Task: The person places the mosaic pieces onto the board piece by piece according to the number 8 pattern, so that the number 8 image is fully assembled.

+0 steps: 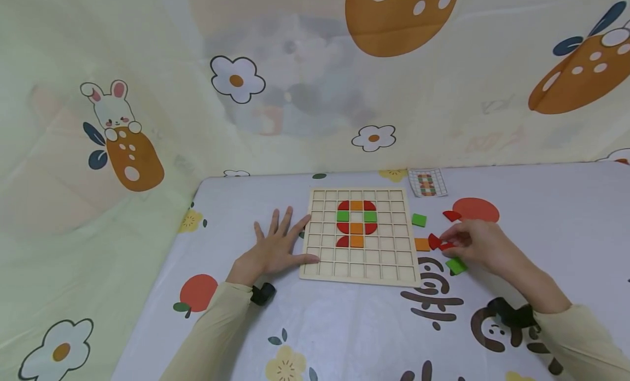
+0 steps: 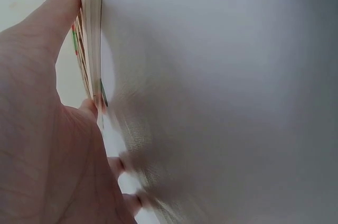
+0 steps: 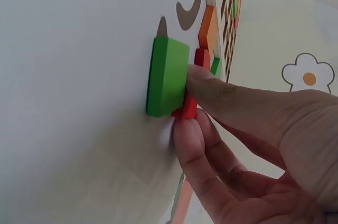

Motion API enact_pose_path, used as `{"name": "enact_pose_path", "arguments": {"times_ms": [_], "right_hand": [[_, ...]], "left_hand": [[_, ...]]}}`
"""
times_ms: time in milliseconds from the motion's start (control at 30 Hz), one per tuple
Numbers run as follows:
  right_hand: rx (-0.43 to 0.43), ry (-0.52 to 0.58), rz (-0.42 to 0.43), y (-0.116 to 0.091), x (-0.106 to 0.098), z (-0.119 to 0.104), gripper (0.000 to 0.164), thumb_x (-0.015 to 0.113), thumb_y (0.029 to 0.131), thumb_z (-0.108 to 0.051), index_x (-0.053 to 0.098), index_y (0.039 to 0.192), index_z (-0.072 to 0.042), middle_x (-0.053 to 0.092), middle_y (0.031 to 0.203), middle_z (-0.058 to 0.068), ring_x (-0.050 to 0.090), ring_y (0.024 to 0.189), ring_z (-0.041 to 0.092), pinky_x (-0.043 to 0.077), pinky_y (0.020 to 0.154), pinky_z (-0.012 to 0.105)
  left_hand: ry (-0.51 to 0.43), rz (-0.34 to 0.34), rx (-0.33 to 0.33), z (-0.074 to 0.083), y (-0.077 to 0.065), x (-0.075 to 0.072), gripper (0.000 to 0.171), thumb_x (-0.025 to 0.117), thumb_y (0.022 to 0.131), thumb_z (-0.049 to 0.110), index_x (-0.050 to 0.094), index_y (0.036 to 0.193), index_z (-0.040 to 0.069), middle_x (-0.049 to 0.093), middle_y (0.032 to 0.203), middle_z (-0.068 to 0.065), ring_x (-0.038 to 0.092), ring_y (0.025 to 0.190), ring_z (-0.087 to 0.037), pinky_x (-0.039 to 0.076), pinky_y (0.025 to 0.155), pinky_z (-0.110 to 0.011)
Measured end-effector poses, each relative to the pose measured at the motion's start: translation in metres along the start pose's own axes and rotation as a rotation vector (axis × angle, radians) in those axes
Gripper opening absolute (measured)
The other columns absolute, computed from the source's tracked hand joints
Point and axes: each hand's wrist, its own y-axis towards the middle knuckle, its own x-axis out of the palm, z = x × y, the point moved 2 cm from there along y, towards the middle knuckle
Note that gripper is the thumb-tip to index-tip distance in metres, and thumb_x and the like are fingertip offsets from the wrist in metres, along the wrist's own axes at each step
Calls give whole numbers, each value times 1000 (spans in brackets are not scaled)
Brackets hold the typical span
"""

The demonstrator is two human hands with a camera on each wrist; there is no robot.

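The square pale-wood grid board [image 1: 389,264] is found lying flat on the white printed tablecloth [image 1: 354,321], slightly left of the right hand and skewed a little. Its left edge is met by the left hand [image 1: 270,248], which is spread, the thumb laid over the edge and the index fingertip set against it farther up. Red quarter-round pieces, orange squares and green squares are seated in the board's far-middle cells; the two green squares are separated by one cell.

A red wooden piece [image 1: 447,246] is pinched between thumb and fingertips by the right hand [image 1: 479,244], right of the board; its full outline is covered. Close by on the near side, a loose green wooden square [image 1: 456,265] is noted. A second red piece [image 1: 434,241] is placed between the fingertips and a loose orange wooden square [image 1: 422,244]; the latter is set at the board's right edge, contact not determinable. Farther off, another green square [image 1: 419,220] and a red piece [image 1: 451,215] are seen.

Passage along the right edge is narrowed by these pieces. A small printed pattern card [image 1: 427,183] is positioned near the cloth's far edge. Wide room is afforded between the board's near edge and the viewer.
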Motion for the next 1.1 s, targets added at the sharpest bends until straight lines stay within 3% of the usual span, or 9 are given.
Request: {"name": "enact_pose_path", "arguments": {"times_ms": [200,400,533,700,833,967,1100], "right_hand": [[18,11,-17,-3,-2,2,28,91,79,-7,78,99,7,68,74,-1,58,72,18,48,59,23],[-19,26,-9,-5,-1,2,23,89,80,-1,79,99,5,69,78,0,58,75,20,49,60,21],[-44,22,35,-7,-2,-1,22,88,79,2,79,99,3,66,80,1,58,76,21,50,61,20],[-53,30,112,-5,-6,-12,18,89,79,-2,73,87,-2,67,77,1,63,76,22,51,64,18],[-59,58,119,-1,-6,-25,25,90,80,-4,65,80,-7,63,73,-1,62,75,21,51,64,19],[-93,108,96,4,-1,-40,23,88,81,-1,66,86,-6,63,76,0,58,76,21,50,63,19],[-146,162,29,10,10,-54,24,87,83,0,74,103,2,63,83,2,58,81,20,52,67,18]], "left_hand": [[6,3,2,0,1,0,103,59,89,77,11,170,34,-10,175,-15,-16,158,-45,-8,112,-82],[1,12,6,0,2,0,103,59,89,77,11,170,34,-9,175,-15,-15,158,-45,-8,112,-82],[-2,8,9,-1,2,1,103,58,89,77,10,170,34,-10,175,-15,-16,158,-45,-9,112,-82],[-1,8,8,-1,2,2,103,59,89,76,11,170,34,-10,175,-15,-16,158,-46,-9,112,-82],[-6,8,9,-1,3,2,103,59,89,77,10,170,34,-10,175,-15,-16,158,-45,-9,112,-82],[-6,6,12,-1,2,1,104,59,89,77,10,170,34,-10,175,-15,-16,158,-45,-8,112,-82],[-2,16,14,0,1,0,103,60,89,76,13,170,33,-8,175,-16,-14,158,-46,-7,112,-83]]}}
